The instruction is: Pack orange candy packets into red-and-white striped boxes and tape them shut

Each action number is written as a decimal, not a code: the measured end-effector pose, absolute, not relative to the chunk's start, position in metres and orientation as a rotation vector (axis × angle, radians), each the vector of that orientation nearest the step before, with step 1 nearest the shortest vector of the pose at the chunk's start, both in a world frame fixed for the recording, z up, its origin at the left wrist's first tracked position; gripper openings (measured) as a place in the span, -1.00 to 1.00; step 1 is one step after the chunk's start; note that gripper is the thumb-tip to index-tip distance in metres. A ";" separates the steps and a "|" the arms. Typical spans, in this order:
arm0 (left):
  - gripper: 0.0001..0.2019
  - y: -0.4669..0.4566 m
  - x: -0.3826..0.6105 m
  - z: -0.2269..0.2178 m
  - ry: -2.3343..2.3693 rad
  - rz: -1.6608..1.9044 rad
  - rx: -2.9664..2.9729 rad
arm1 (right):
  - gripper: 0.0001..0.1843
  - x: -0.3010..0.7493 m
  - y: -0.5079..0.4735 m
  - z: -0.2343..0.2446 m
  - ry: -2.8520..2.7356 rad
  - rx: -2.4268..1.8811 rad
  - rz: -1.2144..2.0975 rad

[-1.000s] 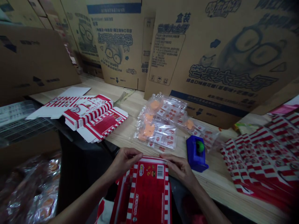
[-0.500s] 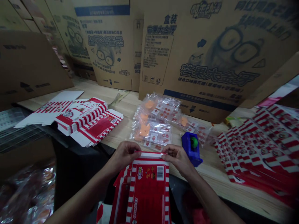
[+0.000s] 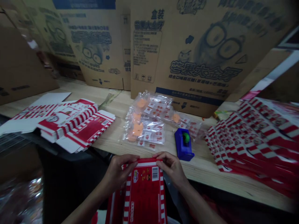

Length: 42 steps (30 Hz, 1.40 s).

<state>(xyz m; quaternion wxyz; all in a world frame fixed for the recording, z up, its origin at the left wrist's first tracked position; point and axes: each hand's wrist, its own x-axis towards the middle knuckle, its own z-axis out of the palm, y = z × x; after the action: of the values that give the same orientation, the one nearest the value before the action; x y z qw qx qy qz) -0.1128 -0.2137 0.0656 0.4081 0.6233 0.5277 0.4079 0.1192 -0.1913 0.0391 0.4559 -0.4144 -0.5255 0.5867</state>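
A red and white striped carton (image 3: 145, 189) with a barcode lies in front of me at the near edge of the wooden table (image 3: 210, 165). My left hand (image 3: 120, 171) pinches its top left corner. My right hand (image 3: 171, 166) grips the top right corner, fingers curled over the far flap. Just beyond the carton lie several clear bags of orange pieces and small red-printed labels (image 3: 147, 124). A blue tape dispenser (image 3: 183, 144) with a green roll stands right of my right hand.
A pile of flat striped cartons (image 3: 70, 123) lies at the left, a long fanned row of flat striped cartons (image 3: 254, 137) at the right. Large printed cardboard boxes (image 3: 191, 53) wall off the back. Shiny wrapped goods (image 3: 21, 199) sit low at the left.
My hands have stayed on the carton's far end, with the far flap now pressed down under my fingers. The camera has drifted right and tilted slightly, shifting everything leftward.
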 end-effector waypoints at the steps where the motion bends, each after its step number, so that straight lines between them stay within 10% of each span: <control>1: -0.87 -0.214 -0.113 0.063 1.338 1.040 1.580 | -0.84 0.118 -0.194 0.037 -1.287 -1.018 1.454; 10: -0.79 -0.207 -0.116 0.053 1.212 1.138 1.350 | -0.73 0.203 -0.174 0.020 -1.012 -1.471 0.474; 22: -0.55 -0.220 -0.097 0.069 1.304 1.004 0.803 | -0.65 0.209 -0.156 -0.009 -0.748 -1.442 0.584; 42: -0.70 -0.150 -0.141 0.117 1.086 0.896 1.088 | -0.71 0.200 -0.203 -0.028 -0.819 -1.333 0.815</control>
<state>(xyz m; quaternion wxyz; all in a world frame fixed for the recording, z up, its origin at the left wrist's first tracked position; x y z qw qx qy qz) -0.1415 -0.1498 0.1172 0.6297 0.4751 0.4741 0.3910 0.1996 -0.2029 -0.0284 0.6356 -0.5834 -0.3583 0.3569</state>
